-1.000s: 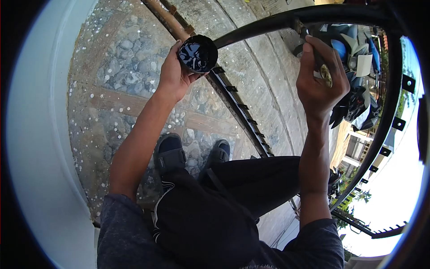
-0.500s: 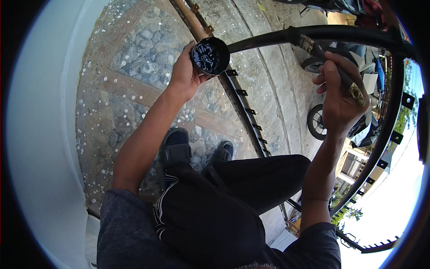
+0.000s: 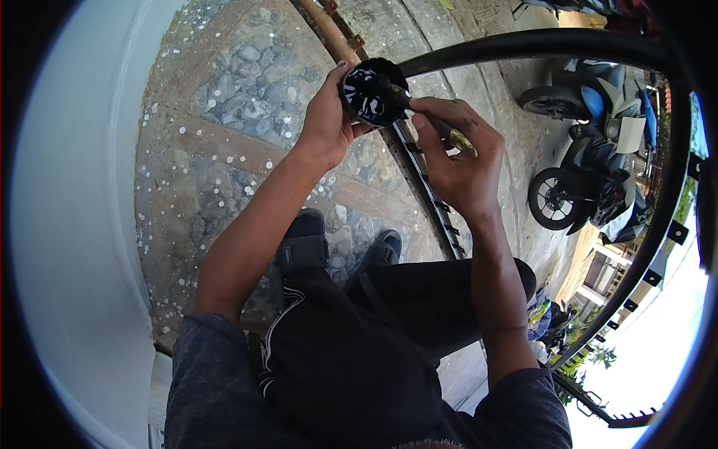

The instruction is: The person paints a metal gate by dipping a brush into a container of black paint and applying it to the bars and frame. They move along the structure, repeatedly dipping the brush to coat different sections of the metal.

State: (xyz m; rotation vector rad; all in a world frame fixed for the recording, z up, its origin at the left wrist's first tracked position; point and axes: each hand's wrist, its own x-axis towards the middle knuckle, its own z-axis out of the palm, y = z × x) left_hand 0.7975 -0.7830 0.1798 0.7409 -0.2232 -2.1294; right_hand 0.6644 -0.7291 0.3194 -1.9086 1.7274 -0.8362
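Observation:
My left hand point(image 3: 326, 120) is wrapped round a small round can of black paint point(image 3: 366, 93), its open top facing me. The paint inside looks wet and glossy. In my right hand point(image 3: 467, 153) is a paintbrush point(image 3: 441, 131), gripped between thumb and fingers. The bristle end of the brush reaches over the rim into the can, and its worn handle end shows behind my fingers. Past the can runs a black metal frame tube point(image 3: 508, 46), curving away to the right.
A black rail with small tabs point(image 3: 426, 172) crosses the stone-paved ground point(image 3: 254, 90) below. Two parked motorbikes point(image 3: 591, 172) stand at the right. A pale wall point(image 3: 67, 224) rises along the left. My sandalled feet point(image 3: 305, 243) are on the paving.
My right hand has moved left with the paintbrush, from the black frame tube to the can. The can in my left hand has shifted slightly right in view.

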